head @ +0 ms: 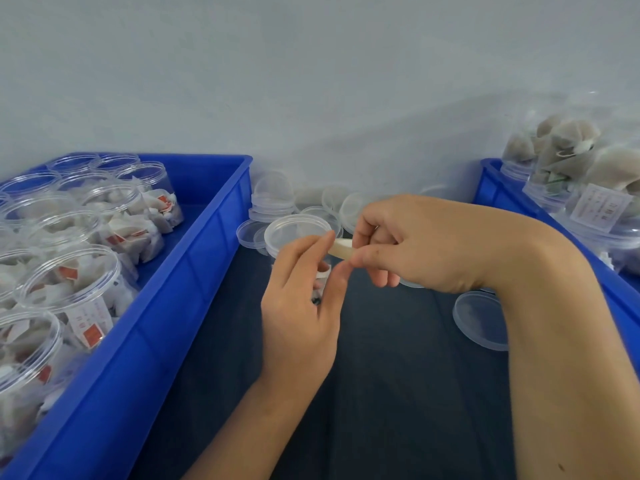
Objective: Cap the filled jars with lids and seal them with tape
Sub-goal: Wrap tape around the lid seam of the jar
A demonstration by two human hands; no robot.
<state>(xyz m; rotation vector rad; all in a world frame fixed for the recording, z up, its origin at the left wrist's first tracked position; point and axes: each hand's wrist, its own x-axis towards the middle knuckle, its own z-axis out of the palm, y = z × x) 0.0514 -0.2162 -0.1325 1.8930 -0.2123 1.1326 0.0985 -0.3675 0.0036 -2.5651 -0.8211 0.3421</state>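
A clear plastic jar with a clear lid (298, 232) on top stands on the dark table in the middle. My left hand (301, 306) wraps around the jar's side, hiding most of its body. My right hand (405, 244) pinches a pale strip of tape (341, 249) right at the lid's rim, between thumb and fingers. The tape's other end lies against my left fingers.
A blue bin (194, 271) on the left holds several uncapped jars (72, 278) filled with tea bags. A second blue bin (519, 202) at the right holds more jars. Loose clear lids (273, 202) are piled near the wall, and one lid (479, 320) lies by my right forearm.
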